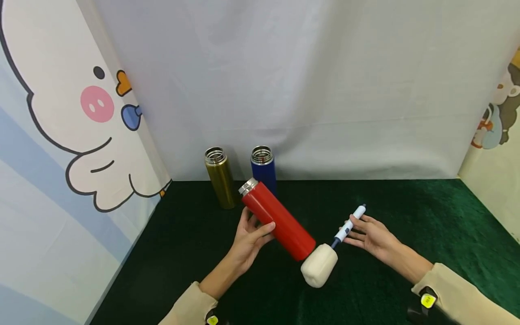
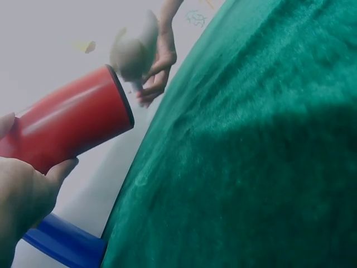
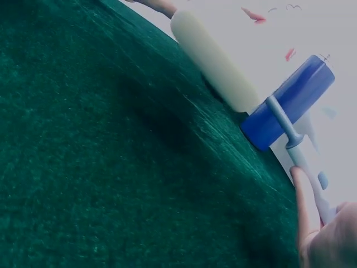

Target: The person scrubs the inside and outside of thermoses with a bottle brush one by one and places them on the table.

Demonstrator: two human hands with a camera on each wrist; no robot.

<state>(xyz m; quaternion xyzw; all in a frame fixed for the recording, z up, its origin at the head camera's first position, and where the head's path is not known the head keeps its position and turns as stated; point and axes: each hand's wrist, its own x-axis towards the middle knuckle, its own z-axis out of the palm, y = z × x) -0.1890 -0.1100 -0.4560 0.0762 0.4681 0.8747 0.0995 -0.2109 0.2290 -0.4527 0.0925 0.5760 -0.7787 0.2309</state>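
My left hand [image 1: 248,240] grips a red thermos bottle [image 1: 280,220] around its middle, tilted with its open steel mouth up to the left and its base down to the right. Between thumb and fingers of my right hand [image 1: 375,237] is the pale handle of a sponge bottle brush [image 1: 319,265]. Its white sponge head points down-left, close beside the base of the red bottle. In the left wrist view the red bottle [image 2: 72,120] fills the left side, with the brush blurred beyond it. The right wrist view shows the brush handle [image 3: 312,173] held in the fingers.
A gold bottle [image 1: 221,180] and a blue bottle [image 1: 264,170], both lidless, stand at the back left of the dark green cloth [image 1: 406,203]. The blue one is partly hidden behind the red bottle. A white curtain [image 1: 304,90] closes off the back.
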